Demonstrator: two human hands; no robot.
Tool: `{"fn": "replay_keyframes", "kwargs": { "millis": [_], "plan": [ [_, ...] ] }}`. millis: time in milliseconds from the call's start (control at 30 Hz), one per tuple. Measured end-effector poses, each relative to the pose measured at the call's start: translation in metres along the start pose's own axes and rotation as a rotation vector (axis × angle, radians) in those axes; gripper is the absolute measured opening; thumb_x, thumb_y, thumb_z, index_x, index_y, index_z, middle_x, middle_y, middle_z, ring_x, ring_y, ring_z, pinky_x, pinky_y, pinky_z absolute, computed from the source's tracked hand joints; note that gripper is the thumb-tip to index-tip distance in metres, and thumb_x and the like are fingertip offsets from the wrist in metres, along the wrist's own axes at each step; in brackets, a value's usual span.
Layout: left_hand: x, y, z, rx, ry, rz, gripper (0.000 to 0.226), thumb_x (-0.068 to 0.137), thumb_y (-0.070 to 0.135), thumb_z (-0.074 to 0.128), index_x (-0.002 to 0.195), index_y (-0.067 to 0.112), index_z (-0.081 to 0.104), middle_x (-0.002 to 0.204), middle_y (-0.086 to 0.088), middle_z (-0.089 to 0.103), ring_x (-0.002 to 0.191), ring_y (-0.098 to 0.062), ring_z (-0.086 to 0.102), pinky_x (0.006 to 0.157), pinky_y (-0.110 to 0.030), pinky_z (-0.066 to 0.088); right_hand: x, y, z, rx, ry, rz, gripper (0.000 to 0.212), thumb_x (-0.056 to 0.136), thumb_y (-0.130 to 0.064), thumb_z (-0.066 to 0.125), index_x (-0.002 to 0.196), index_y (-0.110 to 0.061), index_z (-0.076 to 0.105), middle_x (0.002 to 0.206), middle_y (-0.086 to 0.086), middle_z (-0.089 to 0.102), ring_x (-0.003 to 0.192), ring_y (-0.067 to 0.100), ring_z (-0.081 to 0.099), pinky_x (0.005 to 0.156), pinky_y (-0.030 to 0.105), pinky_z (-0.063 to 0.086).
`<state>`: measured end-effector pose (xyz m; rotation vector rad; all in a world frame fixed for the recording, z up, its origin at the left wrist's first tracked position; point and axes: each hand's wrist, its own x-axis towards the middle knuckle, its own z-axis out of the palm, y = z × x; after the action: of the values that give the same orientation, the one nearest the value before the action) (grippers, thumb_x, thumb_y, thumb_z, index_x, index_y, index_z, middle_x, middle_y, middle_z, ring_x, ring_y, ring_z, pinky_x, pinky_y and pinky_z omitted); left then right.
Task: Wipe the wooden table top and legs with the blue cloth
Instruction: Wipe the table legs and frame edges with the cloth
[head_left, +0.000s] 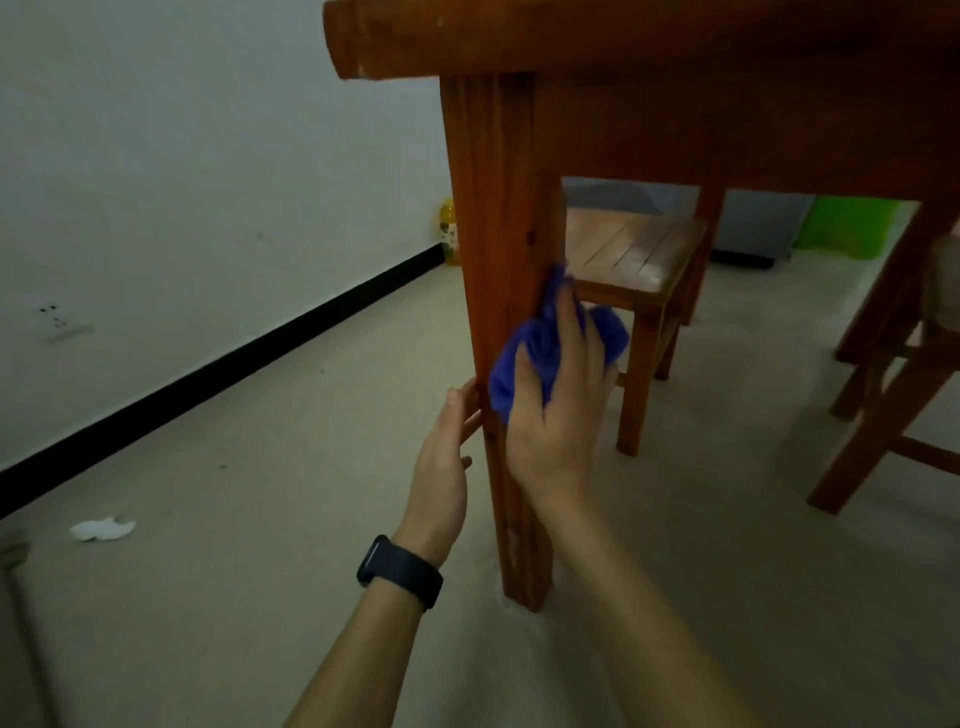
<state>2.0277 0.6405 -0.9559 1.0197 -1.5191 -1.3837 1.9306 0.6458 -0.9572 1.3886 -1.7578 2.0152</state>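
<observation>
While the right hand (558, 415) bunches a crumpled blue cloth (540, 338) against the near leg (498, 249) of the reddish-brown wooden table (571, 36), the left hand (447, 457) rests flat against the leg's left face just below the cloth. The right hand's fingers are curled and slightly spread over the wad of cloth, pressing it onto the leg's front and right edge about midway up; folds of blue fabric bulge out between and beyond the fingers. The left hand's fingers lie straight and close together, their tips touching the wood, and a black band watch (400, 571) circles that wrist. The leg stands upright on a pale beige floor (260, 597), under the corner of the thick table top. Behind the leg, tucked beneath the table, stands a small wooden stool with a slatted seat (634, 249), and part of another wooden chair (893, 415) shows at the right edge. A crumpled white tissue (103, 529) lies on the floor near the white wall with its black skirting strip (218, 364), and a yellow bottle (449, 228) stands by the wall beyond the leg.
</observation>
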Motion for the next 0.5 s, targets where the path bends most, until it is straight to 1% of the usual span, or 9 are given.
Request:
{"fn": "replay_keyframes", "kwargs": {
  "millis": [67,133,200,233,267,300,400,433,500],
  "plan": [
    [0.000,-0.003,0.002,-0.003,0.024,0.015,0.045,0.094,0.066,0.022,0.125,0.051,0.049,0.123,0.033,0.054,0.118,0.007,0.050,0.110,-0.048,0.035,-0.058,0.045,-0.004,-0.068,-0.154,0.186,0.057,0.099,-0.056,0.034,0.150,-0.051,0.009,0.155,-0.012,0.027,0.142,0.021,0.030,0.108,0.042,0.040],
    [0.000,-0.005,0.004,-0.020,0.041,0.021,0.048,0.093,0.067,0.022,0.127,0.047,0.050,0.123,0.030,0.055,0.118,0.004,0.051,0.110,-0.050,0.035,-0.111,0.097,-0.013,-0.221,-0.398,0.420,0.062,0.098,-0.053,0.036,0.150,-0.050,0.002,0.158,-0.007,0.022,0.143,0.023,0.028,0.111,0.039,0.037],
    [0.001,-0.006,0.004,-0.040,0.056,0.022,0.055,0.092,0.068,0.022,0.131,0.042,0.052,0.126,0.025,0.056,0.121,-0.002,0.052,0.109,-0.050,0.035,-0.153,0.138,-0.028,-0.471,-0.759,0.542,0.064,0.099,-0.034,0.046,0.154,-0.034,0.013,0.155,0.006,0.027,0.139,0.028,0.032,0.111,0.037,0.037],
    [0.001,-0.008,0.004,-0.043,0.059,0.022,0.057,0.093,0.067,0.022,0.133,0.040,0.051,0.128,0.023,0.056,0.123,-0.004,0.052,0.109,-0.050,0.035,-0.165,0.149,-0.036,-0.541,-0.892,0.569,0.056,0.100,-0.026,0.045,0.151,-0.025,0.023,0.150,0.012,0.035,0.132,0.029,0.039,0.107,0.039,0.041],
    [0.001,-0.009,0.004,-0.045,0.063,0.024,0.057,0.096,0.065,0.021,0.135,0.038,0.051,0.129,0.021,0.056,0.124,-0.006,0.051,0.110,-0.050,0.034,-0.171,0.152,-0.042,-0.549,-0.923,0.580,0.048,0.100,-0.019,0.042,0.147,-0.019,0.031,0.144,0.014,0.043,0.126,0.030,0.043,0.104,0.039,0.042],
    [0.001,-0.010,0.004,-0.046,0.068,0.021,0.055,0.099,0.063,0.020,0.137,0.037,0.050,0.131,0.019,0.055,0.125,-0.007,0.050,0.111,-0.052,0.033,-0.171,0.149,-0.046,-0.519,-0.869,0.578,0.044,0.100,-0.016,0.041,0.144,-0.016,0.036,0.140,0.012,0.047,0.124,0.029,0.045,0.102,0.038,0.042],
    [0.002,-0.013,0.001,-0.049,0.063,0.000,0.055,0.101,0.058,0.018,0.141,0.036,0.049,0.138,0.016,0.053,0.127,-0.008,0.049,0.112,-0.054,0.032,-0.148,0.118,-0.038,-0.247,-0.438,0.651,0.038,0.101,-0.024,0.043,0.139,-0.022,0.042,0.131,0.002,0.051,0.122,0.023,0.051,0.096,0.028,0.044],
    [0.003,-0.014,0.000,-0.055,0.056,-0.007,0.053,0.101,0.057,0.017,0.140,0.038,0.049,0.138,0.016,0.053,0.127,-0.008,0.049,0.112,-0.054,0.031,-0.134,0.105,-0.030,-0.162,-0.324,0.630,0.039,0.101,-0.030,0.044,0.139,-0.028,0.039,0.135,0.000,0.048,0.125,0.018,0.049,0.098,0.026,0.042],
    [0.003,-0.017,-0.002,-0.067,0.045,-0.018,0.050,0.102,0.056,0.017,0.137,0.042,0.049,0.135,0.019,0.053,0.125,-0.006,0.049,0.112,-0.054,0.030,-0.114,0.088,-0.015,-0.149,-0.206,0.534,0.053,0.101,-0.041,0.043,0.150,-0.031,0.026,0.150,-0.004,0.034,0.137,0.011,0.033,0.106,0.025,0.032]
  ]
}}
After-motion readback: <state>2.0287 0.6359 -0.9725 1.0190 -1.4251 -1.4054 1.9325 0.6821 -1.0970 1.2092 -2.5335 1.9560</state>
